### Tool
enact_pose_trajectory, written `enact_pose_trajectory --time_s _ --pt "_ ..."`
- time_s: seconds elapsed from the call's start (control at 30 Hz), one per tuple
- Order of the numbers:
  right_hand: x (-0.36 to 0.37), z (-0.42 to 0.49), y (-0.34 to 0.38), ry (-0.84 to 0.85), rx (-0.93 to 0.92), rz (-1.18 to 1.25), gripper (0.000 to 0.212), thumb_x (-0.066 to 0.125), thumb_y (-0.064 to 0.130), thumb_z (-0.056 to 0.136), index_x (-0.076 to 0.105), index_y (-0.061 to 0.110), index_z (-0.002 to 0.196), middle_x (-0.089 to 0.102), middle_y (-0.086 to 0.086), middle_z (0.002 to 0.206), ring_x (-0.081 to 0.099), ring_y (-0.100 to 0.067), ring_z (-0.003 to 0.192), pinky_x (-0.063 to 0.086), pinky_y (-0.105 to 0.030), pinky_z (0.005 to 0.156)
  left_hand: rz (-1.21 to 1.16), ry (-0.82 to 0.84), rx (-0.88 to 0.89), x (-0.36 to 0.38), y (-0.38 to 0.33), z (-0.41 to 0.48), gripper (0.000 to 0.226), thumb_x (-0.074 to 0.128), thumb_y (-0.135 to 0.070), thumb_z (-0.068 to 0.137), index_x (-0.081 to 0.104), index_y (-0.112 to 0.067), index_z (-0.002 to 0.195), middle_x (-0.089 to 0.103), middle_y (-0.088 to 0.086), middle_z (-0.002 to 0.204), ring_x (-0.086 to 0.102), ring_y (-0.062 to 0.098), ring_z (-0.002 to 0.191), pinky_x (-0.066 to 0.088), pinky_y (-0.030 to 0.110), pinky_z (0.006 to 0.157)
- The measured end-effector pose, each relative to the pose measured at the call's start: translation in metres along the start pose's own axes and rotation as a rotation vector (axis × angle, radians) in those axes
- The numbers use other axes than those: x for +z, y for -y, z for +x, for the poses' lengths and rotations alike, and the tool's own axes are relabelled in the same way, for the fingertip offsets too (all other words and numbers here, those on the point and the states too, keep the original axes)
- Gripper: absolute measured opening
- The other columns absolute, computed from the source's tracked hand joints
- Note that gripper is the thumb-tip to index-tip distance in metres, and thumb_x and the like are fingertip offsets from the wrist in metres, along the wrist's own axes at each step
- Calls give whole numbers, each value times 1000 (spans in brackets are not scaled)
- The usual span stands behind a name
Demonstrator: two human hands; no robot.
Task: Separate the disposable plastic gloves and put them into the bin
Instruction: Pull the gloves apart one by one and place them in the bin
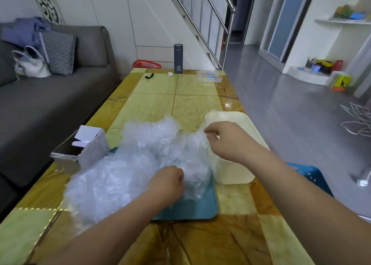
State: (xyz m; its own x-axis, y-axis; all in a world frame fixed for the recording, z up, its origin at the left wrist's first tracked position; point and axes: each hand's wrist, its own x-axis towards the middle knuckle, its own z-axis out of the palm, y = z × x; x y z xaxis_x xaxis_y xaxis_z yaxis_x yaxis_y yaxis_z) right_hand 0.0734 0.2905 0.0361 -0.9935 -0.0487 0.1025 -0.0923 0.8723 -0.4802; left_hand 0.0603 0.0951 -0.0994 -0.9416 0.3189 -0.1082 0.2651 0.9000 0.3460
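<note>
On table point(192, 108): one bin point(236, 172); one glove heap point(124, 164); two hands point(166, 181) point(222, 138) pinching it

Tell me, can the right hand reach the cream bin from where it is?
Probably yes: the right hand, pinching a clear glove, hovers right at the cream bin edge, with nothing between them.

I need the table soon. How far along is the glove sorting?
Done: unclear, as the cream bin hides its contents. In hand: the right hand pinches one clear glove beside the bin while the left hand grips the pile of gloves. Left: that large pile, covering the teal tray.
</note>
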Motion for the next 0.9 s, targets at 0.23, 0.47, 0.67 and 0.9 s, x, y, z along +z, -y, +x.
enact_pose_trajectory --time_s 0.23,0.47,0.67,0.9 --pt "80 -31 12 -153 94 527 31 53 18 102 69 31 125 68 18 122 61 2 115 50 -20 101 -590 -317 82 -40 22 -42 18 67 -21 97 70 -19 79 70 -9 78 66 4 78 49 13 70" --pt "100 -27 23 9 171 765 38 65 48 95 68 32 129 70 21 117 63 11 106 51 -19 97 -1661 131 -113 -66 35 -62 9 60 -7 83 69 -8 84 64 17 92 65 31 85 54 39 78" --pt "97 -33 10 413 196 972 73 70 66 84 69 -1 114 69 -28 111 70 -38 102 54 -46 98 -1487 314 -135 -56 38 -55 16 61 -11 76 76 -13 78 71 15 94 65 28 90 54 43 88" --pt "105 -39 10 194 278 957 18 75 23 91 69 10 81 73 -17 80 66 -25 75 54 -35 72 -1494 424 -240 -48 55 -57 61 52 -50 102 62 3 131 69 25 125 64 46 118 53 50 99"
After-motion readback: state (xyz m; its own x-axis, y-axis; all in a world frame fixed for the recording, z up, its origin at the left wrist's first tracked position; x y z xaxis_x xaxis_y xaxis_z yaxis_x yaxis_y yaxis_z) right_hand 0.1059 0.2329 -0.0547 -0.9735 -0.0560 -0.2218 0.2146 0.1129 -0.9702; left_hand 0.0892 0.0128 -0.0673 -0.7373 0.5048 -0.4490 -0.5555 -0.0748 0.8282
